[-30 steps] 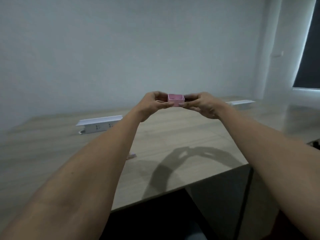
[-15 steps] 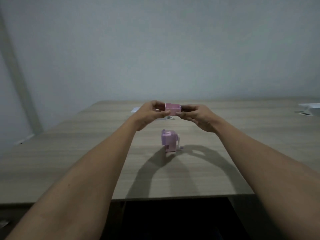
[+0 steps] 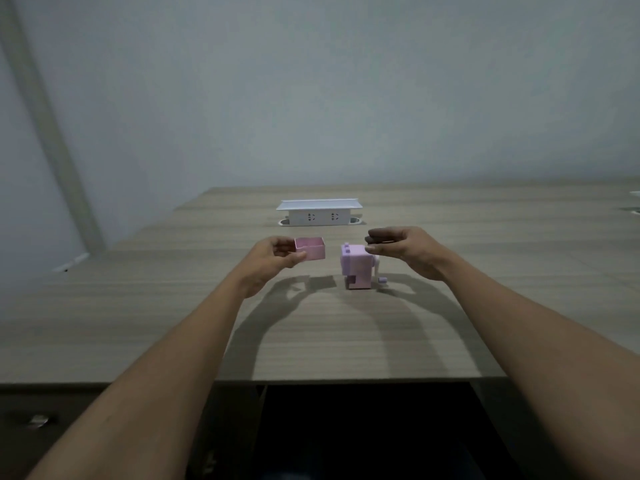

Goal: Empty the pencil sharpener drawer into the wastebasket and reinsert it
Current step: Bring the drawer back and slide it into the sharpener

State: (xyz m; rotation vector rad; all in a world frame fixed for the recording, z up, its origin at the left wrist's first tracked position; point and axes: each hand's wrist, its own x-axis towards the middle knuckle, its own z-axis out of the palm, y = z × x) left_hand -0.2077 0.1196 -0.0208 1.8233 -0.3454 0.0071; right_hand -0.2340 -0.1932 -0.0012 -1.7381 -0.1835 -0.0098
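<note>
Left hand (image 3: 277, 259) holds the pink drawer (image 3: 310, 248), apparently empty; right hand (image 3: 401, 249) hovers open over the sharpener (image 3: 356, 268). Reinserting remains.

The pencil sharpener (image 3: 358, 268) stands on the table (image 3: 138, 306), near its middle. Left of it, held above the tabletop and apart from it, is the drawer (image 3: 311, 248), its open side up, gripped at its left end by the left hand (image 3: 273, 259). The right hand (image 3: 403, 249) is just right of the sharpener's top (touching or not, I cannot tell), its fingers (image 3: 377, 233) over it. Behind all 3, farther back on the table, sits a socket box (image 3: 319, 212).
</note>
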